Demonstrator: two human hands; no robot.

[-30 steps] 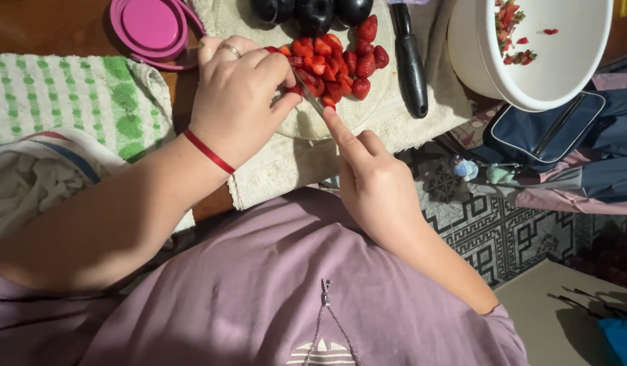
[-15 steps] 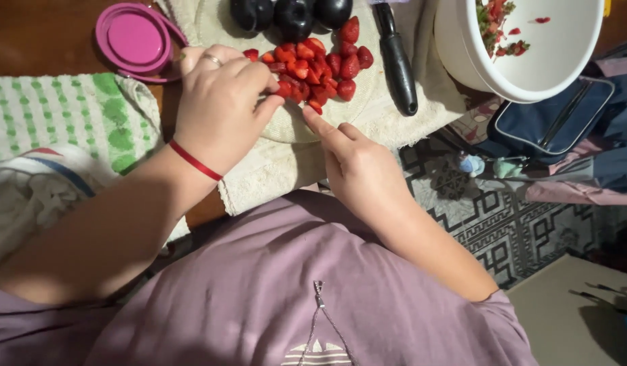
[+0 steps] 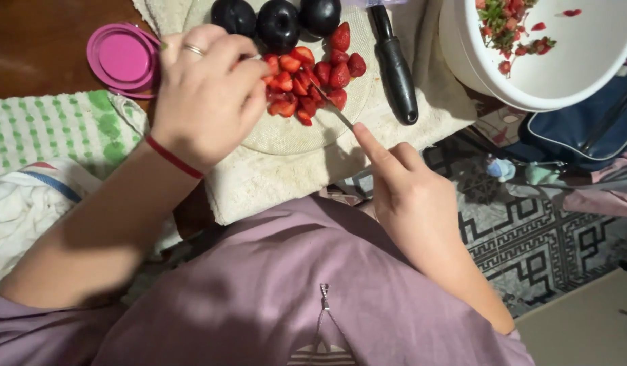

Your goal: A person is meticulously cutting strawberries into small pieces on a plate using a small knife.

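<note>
Red cut strawberries (image 3: pixel 306 85) under left fingers (image 3: pixel 256 68), beside knife (image 3: pixel 330 105).

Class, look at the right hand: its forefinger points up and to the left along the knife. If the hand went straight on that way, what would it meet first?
Most likely the cut strawberries: the right hand aims its knife into that pile.

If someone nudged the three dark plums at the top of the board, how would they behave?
The dark plums look round and glossy, so they would probably roll and feel slippery. They sit at the round board's far edge, so a push might send them off onto the towel.
</note>
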